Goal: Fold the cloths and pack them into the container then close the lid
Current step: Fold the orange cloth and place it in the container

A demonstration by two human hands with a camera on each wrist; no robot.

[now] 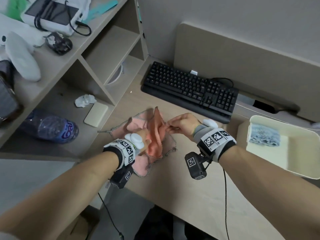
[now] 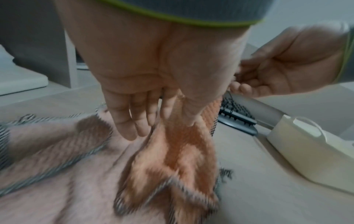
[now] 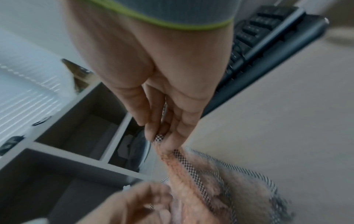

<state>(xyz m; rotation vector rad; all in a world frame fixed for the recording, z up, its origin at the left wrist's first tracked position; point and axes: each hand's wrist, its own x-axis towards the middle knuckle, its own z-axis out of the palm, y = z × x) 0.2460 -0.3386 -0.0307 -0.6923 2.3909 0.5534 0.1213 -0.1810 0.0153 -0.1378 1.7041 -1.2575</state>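
Desk [image 1: 173, 187]: orange cloth [image 1: 155, 135] pinched by right hand [image 1: 183, 126], left hand [image 1: 144, 141] fingers.

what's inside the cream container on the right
One folded blue cloth lies against the far left end of the cream container; the rest of its floor shows bare. Anything under that cloth is covered.

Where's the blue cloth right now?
In the head view the folded blue cloth lies inside the open cream container, against its far-left corner, at the desk's right side, right of the right hand and past the black keyboard's right end.
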